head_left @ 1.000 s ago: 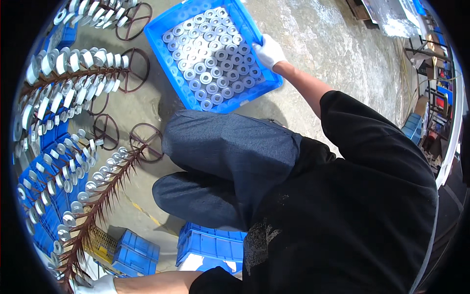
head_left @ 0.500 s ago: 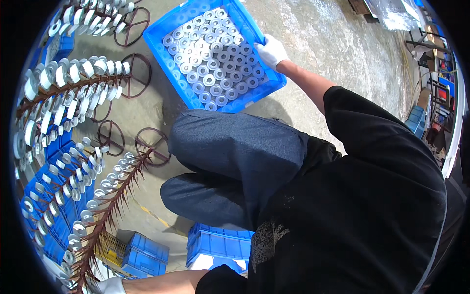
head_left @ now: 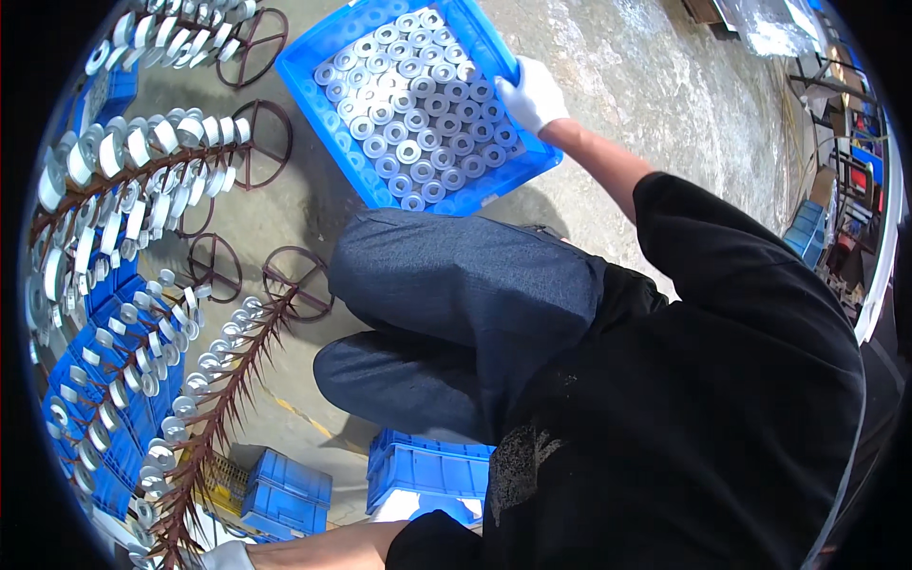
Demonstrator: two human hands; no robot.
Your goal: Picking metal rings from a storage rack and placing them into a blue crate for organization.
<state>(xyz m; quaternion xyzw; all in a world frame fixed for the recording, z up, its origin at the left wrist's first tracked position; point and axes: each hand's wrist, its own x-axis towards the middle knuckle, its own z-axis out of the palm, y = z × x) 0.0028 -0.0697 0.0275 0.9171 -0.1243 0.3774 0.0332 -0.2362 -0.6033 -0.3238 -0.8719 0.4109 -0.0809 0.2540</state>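
A white-gloved right hand (head_left: 534, 97) of mine is closed over the right rim of a blue plastic crate (head_left: 332, 140). Inside the crate, many grey ring-shaped metal parts (head_left: 415, 120) lie flat in close rows. My left hand (head_left: 228, 556), also gloved in white, is at the bottom edge beside a brown spiked rack (head_left: 233, 394). Its fingers are cut off by the frame or hidden behind the spikes. Pale disc-shaped parts (head_left: 174, 427) sit along the left side of that rack, while the spikes on its right side are bare.
More spiked racks loaded with discs (head_left: 152, 142) stand at the left, with round brown wheel-like bases (head_left: 264, 142). Blue crates (head_left: 285, 494) and a yellow basket (head_left: 226, 486) are at the lower left. Another blue crate (head_left: 427, 467) is below my bent legs. Shelving with assorted items (head_left: 850, 161) lines the right.
My right hand and the blue crate have shifted slightly right in view. My left hand has moved slightly right and down, and the discs on the nearest rack appear shifted a little right.
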